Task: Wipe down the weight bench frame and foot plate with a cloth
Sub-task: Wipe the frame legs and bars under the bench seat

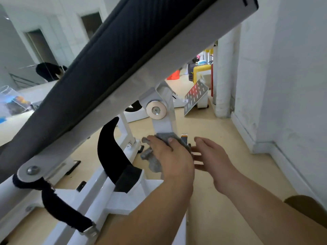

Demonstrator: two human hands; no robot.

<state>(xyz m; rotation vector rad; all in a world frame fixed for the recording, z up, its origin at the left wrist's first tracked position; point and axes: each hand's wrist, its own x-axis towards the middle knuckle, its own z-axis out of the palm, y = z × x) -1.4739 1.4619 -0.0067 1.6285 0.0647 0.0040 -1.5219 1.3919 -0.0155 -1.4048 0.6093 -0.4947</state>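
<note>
Now I see the left hand (169,156) curled around the grey cloth (153,162), pinning its top edge against the upright of the white bench frame (162,124), just below the pivot bolt (156,110). The right hand (212,156) hovers just beside it, fingers straight and spread, holding nothing; whether its fingertips touch the cloth I cannot tell. The perforated foot plate (195,96) stands on the floor (221,124) well beyond.

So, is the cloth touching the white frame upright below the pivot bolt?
Touching. The head view shows the left hand wrapping the grey cloth round the white upright, its top edge flat across the metal, no gap.
</note>
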